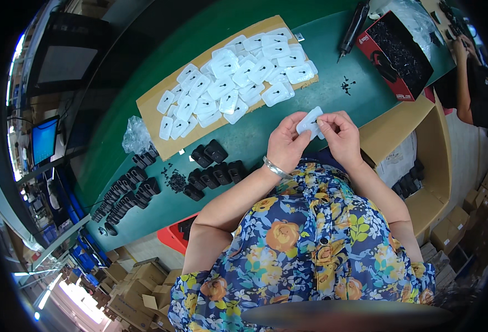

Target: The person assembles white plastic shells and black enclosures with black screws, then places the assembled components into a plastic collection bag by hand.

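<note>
- Head view, centre: the white piece (308, 123), a small flat shape with rounded corners, is held up just in front of the torso, tilted, above the near edge of the green tabletop (332, 74).
- Left grip: the left hand (288, 141) pinches the piece's left side and lower end between thumb and fingers.
- Right grip: the right hand (339, 138) closes thumb and forefinger on its right edge, near a small dark part; whether the fingertips hold that part too, I cannot tell.
- Upper middle: similar white pieces (221, 88), many with a dark mark in the middle, lie overlapping on a cardboard sheet (172, 149).
- Right of centre, above the hands: a few small black parts (346, 87) lie loose.
- Handling, as a judgement: the piece looks light, thin and rather slick, probably stiff enough to keep its shape. Pinching opposite edges seems best; pressing on the middle could disturb the dark part.
</note>
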